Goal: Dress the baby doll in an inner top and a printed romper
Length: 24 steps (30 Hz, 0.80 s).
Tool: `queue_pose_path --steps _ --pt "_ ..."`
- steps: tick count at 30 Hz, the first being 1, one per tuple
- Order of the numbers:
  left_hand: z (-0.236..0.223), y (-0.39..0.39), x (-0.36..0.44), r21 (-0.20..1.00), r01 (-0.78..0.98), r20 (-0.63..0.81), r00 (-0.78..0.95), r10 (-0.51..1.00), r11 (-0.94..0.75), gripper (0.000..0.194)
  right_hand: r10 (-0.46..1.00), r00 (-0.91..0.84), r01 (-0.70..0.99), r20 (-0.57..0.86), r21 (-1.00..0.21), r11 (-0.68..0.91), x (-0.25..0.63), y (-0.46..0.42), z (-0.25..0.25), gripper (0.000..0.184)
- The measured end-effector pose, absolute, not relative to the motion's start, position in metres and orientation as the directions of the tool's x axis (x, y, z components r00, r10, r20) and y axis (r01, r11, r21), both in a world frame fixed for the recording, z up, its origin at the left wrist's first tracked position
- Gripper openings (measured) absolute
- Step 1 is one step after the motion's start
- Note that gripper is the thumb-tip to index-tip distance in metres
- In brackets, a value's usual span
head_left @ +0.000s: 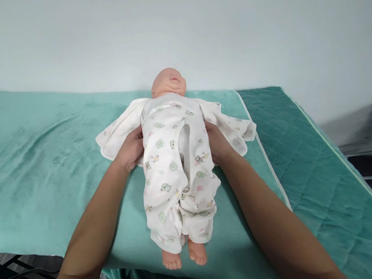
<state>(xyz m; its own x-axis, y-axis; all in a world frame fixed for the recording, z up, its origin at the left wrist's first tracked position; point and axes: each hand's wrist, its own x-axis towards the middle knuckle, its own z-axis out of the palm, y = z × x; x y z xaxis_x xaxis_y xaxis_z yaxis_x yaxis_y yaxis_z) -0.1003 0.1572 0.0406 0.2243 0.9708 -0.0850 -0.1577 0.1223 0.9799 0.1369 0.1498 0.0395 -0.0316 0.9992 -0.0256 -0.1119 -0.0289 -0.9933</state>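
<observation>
White printed cloth meets both hands: the left hand [132, 147] is at the left side of the doll's trousers [162, 165], and the right hand [216, 139] is at the right side. Fingers of the left hand are bent, but their tips are hidden by cloth; those of the right hand are also mostly hidden, so I cannot tell if either hand grips or only touches. Being on opposite sides, the hands can probably keep the body straight and act on the cloth evenly.

Between them, the doll lies on its back, with its bare head [166, 82] at the far end and its feet [171, 259] toward the near edge. Such a placing seems to let both arms reach its two sides equally. The trousers reach high on the chest, and their front slit stands a little open. A white top [116, 128] is spread out left and right, perhaps to keep it away from the waist.

Under everything is a green sheet [39, 183], with a quilted cover [289, 141] to the right, and the pale wall [187, 20] is behind, at the far side.
</observation>
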Motion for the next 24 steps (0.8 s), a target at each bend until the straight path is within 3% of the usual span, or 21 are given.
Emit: queue_pose_path --steps 7,13,24 --pt "0.041 0.159 -0.097 0.982 -0.172 -0.060 0.135 0.989 0.084 0.032 1.000 -0.003 -0.069 -0.024 -0.997 -0.025 0.136 0.152 0.038 0.033" --pt "0.043 0.156 -0.105 0.998 -0.063 0.000 0.246 0.969 0.016 0.040 1.000 0.006 -0.104 0.024 -0.994 0.025 0.136 0.152 0.034 0.030" --pt "0.046 0.154 -0.100 0.989 -0.092 -0.101 0.162 0.982 0.116 0.025 0.998 -0.045 -0.125 0.039 -0.992 0.033 0.138 0.157 0.027 0.025"
